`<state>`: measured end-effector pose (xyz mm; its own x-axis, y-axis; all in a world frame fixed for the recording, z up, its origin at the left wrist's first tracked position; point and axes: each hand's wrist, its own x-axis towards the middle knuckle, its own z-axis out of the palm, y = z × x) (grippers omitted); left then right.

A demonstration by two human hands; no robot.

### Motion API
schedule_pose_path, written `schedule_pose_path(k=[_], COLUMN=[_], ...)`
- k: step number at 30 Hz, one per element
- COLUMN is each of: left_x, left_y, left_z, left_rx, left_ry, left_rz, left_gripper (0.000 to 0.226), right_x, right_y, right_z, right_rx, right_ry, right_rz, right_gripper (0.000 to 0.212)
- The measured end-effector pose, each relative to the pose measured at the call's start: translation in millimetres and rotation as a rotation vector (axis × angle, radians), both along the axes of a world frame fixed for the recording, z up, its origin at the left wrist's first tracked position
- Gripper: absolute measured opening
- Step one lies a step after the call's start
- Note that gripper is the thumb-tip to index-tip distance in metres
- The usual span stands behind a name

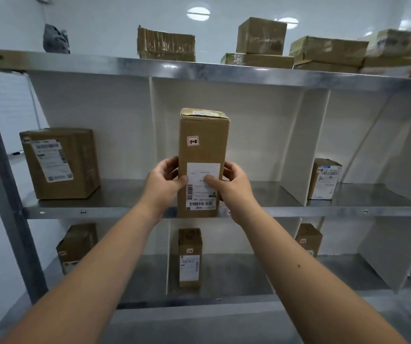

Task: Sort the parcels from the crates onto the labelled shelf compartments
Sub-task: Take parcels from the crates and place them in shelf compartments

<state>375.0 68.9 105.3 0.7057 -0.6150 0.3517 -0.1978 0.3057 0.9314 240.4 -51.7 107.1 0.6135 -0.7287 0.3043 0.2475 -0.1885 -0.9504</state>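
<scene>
At shelf front edge (100, 211), left hand (164, 180), right hand (234, 182) grip upright parcel (203, 145) between dividers (296, 145).

**Tall parcel upright at the middle compartment**

The tall parcel (203, 150) stands upright at the front edge of the shelf unit (100, 211), before its middle compartment. The left hand (164, 181) is on its left side and the right hand (234, 184) on its right. One compartment left sits a large parcel (60, 162); one compartment right, a small parcel (324, 180). The lower parcels (190, 256) stand on the tier below — one per compartment. The top parcels (166, 44) line the top, some stacked.
</scene>
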Motion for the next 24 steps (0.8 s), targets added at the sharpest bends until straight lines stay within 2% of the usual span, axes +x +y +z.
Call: schedule_pose_path(k=[4, 9, 15, 18, 24], left_x=[23, 49, 68, 74, 84], left_y=[-18, -42, -63, -76, -96], left_z=[0, -16, -27, -29, -25], left_rx=[0.02, 0.106, 0.171, 0.23, 0.274], left_ry=[-0.033, -0.131, -0.191, -0.233, -0.204], left_rz=[0.0, 0.052, 0.121, 0.168, 0.217], left_gripper=[0.051, 0.039, 0.042, 0.036, 0.032], right_x=[30, 58, 82, 90, 108], right_y=[-10, -21, -46, -57, -75], right_z=[-3, -16, -29, -30, -32], right_rx=[0.0, -0.007, -0.092, -0.134, -0.199], right_ry=[0.015, 0.057, 0.116, 0.132, 0.145], right_rz=[-0.076, -0.119, -0.204, -0.206, -0.186], right_gripper=[0.05, 0.027, 0.023, 0.023, 0.022])
